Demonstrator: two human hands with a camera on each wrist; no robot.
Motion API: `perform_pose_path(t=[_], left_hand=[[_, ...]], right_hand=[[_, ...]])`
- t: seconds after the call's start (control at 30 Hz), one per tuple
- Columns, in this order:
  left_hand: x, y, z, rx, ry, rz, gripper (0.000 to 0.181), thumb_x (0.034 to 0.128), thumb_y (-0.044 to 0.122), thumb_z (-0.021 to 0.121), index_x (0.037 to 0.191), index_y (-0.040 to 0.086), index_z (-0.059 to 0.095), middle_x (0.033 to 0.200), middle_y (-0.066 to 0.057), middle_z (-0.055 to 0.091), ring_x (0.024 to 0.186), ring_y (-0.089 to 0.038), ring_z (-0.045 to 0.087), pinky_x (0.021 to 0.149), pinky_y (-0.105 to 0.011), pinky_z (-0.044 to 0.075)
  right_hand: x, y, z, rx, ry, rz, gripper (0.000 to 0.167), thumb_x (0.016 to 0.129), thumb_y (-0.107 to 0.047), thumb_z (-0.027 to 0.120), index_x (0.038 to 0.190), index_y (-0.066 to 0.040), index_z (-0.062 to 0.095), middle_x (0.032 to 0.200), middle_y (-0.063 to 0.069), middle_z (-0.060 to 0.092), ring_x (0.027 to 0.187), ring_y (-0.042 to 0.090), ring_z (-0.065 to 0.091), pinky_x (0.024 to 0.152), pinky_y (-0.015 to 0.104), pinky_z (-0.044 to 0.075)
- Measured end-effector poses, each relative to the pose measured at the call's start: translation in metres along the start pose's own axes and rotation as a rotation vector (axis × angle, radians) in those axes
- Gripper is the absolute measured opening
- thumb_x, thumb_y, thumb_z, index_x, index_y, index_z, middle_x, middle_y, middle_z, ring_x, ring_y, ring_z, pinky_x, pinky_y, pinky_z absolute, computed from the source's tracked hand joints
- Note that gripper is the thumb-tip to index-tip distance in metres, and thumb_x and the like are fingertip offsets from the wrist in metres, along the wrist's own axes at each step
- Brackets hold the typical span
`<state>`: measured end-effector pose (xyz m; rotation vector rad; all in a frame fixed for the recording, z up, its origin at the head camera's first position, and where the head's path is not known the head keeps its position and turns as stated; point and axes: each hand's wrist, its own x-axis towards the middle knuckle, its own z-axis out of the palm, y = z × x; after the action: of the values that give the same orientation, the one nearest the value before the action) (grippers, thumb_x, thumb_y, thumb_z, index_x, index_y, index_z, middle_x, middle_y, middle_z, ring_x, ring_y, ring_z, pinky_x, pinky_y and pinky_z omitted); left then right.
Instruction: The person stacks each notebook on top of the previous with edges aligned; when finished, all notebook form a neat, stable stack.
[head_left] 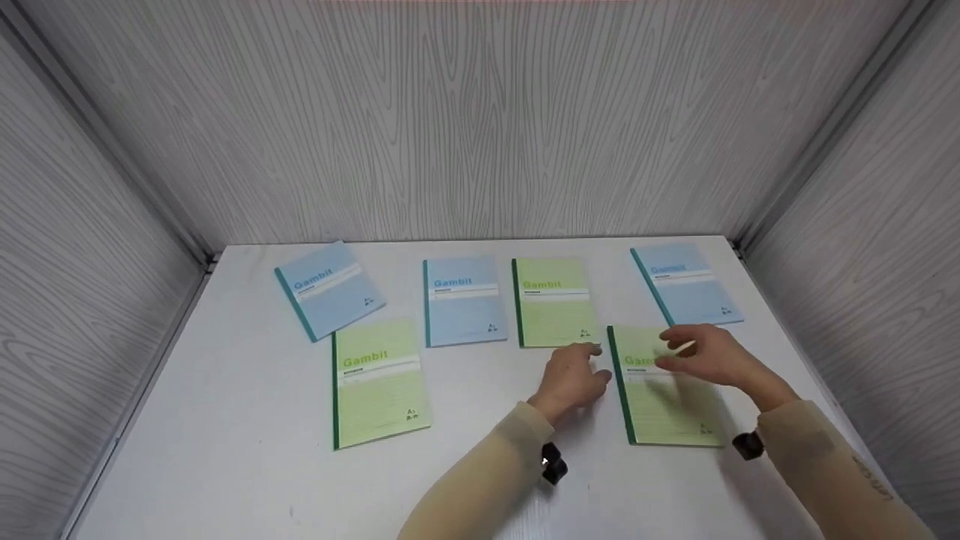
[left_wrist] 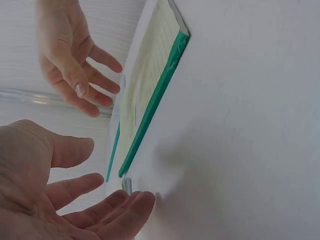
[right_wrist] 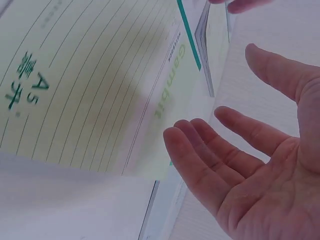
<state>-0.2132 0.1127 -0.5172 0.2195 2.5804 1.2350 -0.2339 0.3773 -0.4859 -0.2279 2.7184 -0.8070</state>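
Note:
My right hand (head_left: 709,356) hovers over the upper part of the front right green notebook (head_left: 664,412), its fingers relaxed and spread in the right wrist view, holding nothing. To the left of that notebook is my left hand (head_left: 571,381), also holding nothing, with its fingers loosely extended. Its fingertips are near the lower edge of the back green notebook (head_left: 553,319); whether they touch it I cannot tell. In the left wrist view, the dark green spine of a green notebook (left_wrist: 155,97) lies beyond the left fingers. Printed lines show on the green cover (right_wrist: 100,100) below the right hand.
A third green notebook (head_left: 379,401) lies at front left, close to a tilted blue notebook (head_left: 330,296). Another blue notebook (head_left: 465,319) lies at centre back, and one more blue notebook (head_left: 690,289) at back right. Grey wood-patterned panels (head_left: 480,127) enclose the white table (head_left: 225,450).

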Motion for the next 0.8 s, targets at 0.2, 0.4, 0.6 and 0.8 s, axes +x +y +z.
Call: perform_pose_path(t=[0.2, 0.4, 0.6, 0.8], left_hand=[[-0.004, 0.011, 0.013, -0.145, -0.041, -0.062, 0.045, 0.1041, 0.025, 0.078, 0.147, 0.013, 0.072, 0.152, -0.006, 0.071, 0.137, -0.021, 0.064, 0.126, -0.049, 0.051], [-0.007, 0.014, 0.019, -0.225, -0.096, -0.106, 0.051, 0.1034, 0.029, 0.078, 0.152, 0.017, 0.069, 0.153, -0.006, 0.068, 0.133, -0.02, 0.063, 0.127, -0.05, 0.05], [-0.008, 0.015, 0.023, -0.311, -0.127, -0.118, 0.057, 0.1022, 0.03, 0.079, 0.156, 0.015, 0.065, 0.154, -0.008, 0.069, 0.134, -0.02, 0.064, 0.128, -0.05, 0.049], [-0.006, 0.018, 0.032, -0.465, -0.133, -0.149, 0.065, 0.1006, 0.027, 0.082, 0.16, 0.009, 0.061, 0.16, -0.01, 0.065, 0.148, -0.023, 0.059, 0.134, -0.05, 0.043]], right_hand=[[-0.017, 0.028, -0.011, 0.098, -0.012, 0.141, 0.072, 0.104, -0.04, 0.08, 0.153, 0.008, 0.058, 0.147, 0.039, 0.064, 0.124, 0.044, 0.075, 0.093, 0.05, 0.071], [-0.035, 0.052, -0.01, 0.182, -0.048, 0.264, 0.081, 0.105, -0.043, 0.079, 0.16, 0.01, 0.05, 0.152, 0.041, 0.058, 0.117, 0.034, 0.077, 0.093, 0.051, 0.071], [-0.036, 0.057, -0.001, 0.297, -0.073, 0.254, 0.078, 0.104, -0.041, 0.081, 0.163, 0.002, 0.051, 0.157, 0.035, 0.055, 0.12, 0.028, 0.072, 0.095, 0.047, 0.071], [-0.036, 0.059, 0.003, 0.314, -0.072, 0.276, 0.08, 0.102, -0.043, 0.083, 0.162, 0.0, 0.053, 0.153, 0.031, 0.057, 0.118, 0.027, 0.069, 0.094, 0.043, 0.071]])
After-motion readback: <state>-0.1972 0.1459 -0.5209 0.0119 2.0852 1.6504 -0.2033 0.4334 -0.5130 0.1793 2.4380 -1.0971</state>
